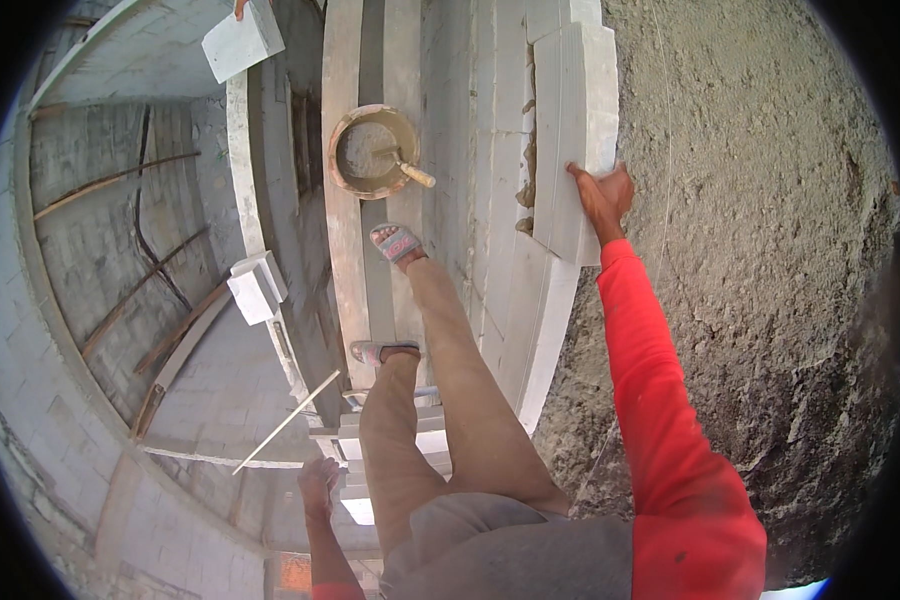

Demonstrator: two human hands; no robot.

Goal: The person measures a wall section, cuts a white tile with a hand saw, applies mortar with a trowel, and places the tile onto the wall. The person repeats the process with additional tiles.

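Note:
My right hand (604, 200) grips the outer edge of a pale grey wall block (562, 130), its thumb lying over the top and its fingers around the far side. Wet mortar (528, 170) shows along the inner edge of that block. Down at the lower left, my left hand (318, 485) hangs near a stack of light blocks (358, 508); blur hides how its fingers lie. A thin pale stick (288, 422) slants just above it, apparently apart from the hand. Between the planks and the wall sits a round bucket (342, 180) of mortar, with a wooden-handled trowel (417, 175) resting in it.
My sandalled feet stand on narrow planks (342, 60) with a gap between them. Rough grey plaster (760, 180) borders the wall on the right. A lower room lies left, past a ledge (245, 170) bearing loose blocks (257, 285). Another person's hand (240, 8) holds a white block (242, 42).

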